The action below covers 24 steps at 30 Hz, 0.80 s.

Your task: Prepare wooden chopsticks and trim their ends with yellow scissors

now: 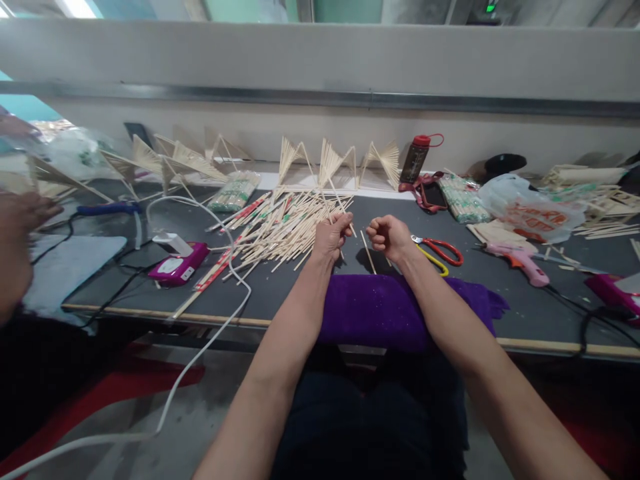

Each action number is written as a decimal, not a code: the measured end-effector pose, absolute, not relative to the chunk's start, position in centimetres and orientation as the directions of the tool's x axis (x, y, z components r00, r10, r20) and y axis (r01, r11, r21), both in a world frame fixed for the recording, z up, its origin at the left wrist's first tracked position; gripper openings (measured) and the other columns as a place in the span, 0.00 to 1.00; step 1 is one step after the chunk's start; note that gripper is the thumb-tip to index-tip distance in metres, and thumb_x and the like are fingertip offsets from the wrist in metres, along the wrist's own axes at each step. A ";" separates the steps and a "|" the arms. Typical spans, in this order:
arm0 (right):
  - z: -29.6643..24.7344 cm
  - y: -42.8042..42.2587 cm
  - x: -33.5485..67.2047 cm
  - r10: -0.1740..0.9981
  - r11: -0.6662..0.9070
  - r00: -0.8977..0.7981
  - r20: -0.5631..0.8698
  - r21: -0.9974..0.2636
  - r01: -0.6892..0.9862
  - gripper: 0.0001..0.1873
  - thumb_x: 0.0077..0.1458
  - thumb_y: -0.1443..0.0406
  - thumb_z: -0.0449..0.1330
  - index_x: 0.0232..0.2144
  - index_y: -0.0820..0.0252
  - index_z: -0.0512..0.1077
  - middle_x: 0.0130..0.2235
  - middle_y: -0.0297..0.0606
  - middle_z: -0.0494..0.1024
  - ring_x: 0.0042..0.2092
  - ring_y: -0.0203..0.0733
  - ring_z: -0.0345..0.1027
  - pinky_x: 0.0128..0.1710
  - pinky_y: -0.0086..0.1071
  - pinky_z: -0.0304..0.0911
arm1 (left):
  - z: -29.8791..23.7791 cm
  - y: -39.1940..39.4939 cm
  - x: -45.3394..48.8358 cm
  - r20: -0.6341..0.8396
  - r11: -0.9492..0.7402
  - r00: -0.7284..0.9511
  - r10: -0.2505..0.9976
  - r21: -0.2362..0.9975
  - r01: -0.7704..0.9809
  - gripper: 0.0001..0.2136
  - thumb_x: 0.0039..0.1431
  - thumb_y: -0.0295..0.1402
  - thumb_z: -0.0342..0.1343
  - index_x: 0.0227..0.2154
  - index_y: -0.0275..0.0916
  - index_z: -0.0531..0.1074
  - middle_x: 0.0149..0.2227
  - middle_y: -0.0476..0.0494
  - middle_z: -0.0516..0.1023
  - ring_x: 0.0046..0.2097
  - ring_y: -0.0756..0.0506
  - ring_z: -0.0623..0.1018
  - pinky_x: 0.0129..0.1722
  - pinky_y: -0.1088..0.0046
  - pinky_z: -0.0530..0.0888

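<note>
My left hand (pixel 333 235) is closed in a pinch on thin wooden sticks (pixel 342 199), which point up and away past the fingers. A short gap to the right, my right hand (pixel 391 237) hangs over the dark table with its fingers curled; what they hold, if anything, is hidden. Between and below the hands lies a single loose stick (pixel 368 252). Left of my left hand spreads a large pile of similar sticks (pixel 280 230). Under my wrists is a folded purple towel (pixel 375 310). Scissors (pixel 440 250) with red and yellow handles lie beside my right hand.
Fan-shaped stick structures (pixel 337 163) stand along the back, near a dark bottle (pixel 416 159). A pink glue gun (pixel 523 260) lies right. A white cable (pixel 245 287) crosses the table edge by a purple power strip (pixel 179 265). Another person's hand (pixel 23 217) is far left.
</note>
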State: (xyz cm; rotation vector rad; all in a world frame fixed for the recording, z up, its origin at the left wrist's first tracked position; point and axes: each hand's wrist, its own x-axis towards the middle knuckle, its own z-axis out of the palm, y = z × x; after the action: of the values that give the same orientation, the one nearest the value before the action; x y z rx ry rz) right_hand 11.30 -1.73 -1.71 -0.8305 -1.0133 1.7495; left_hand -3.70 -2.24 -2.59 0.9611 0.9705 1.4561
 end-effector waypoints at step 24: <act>-1.7 -1.2 12.7 0.975 -0.072 -0.220 -0.010 -0.959 -0.274 0.10 0.41 0.67 0.63 0.31 0.65 0.75 0.25 0.32 0.72 0.24 0.28 0.62 0.22 0.23 0.59 | -3.5 -2.4 -3.0 0.039 -0.023 0.132 0.990 0.993 -0.120 0.14 0.37 0.37 0.67 0.22 0.33 0.71 0.17 0.52 0.68 0.17 0.57 0.63 0.17 0.81 0.57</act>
State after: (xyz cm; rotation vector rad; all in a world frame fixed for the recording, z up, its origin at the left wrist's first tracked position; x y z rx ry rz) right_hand 12.67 -1.24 -1.69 -0.9125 -1.1256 1.5195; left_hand -3.02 -2.44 -3.52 1.2050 1.0093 1.1857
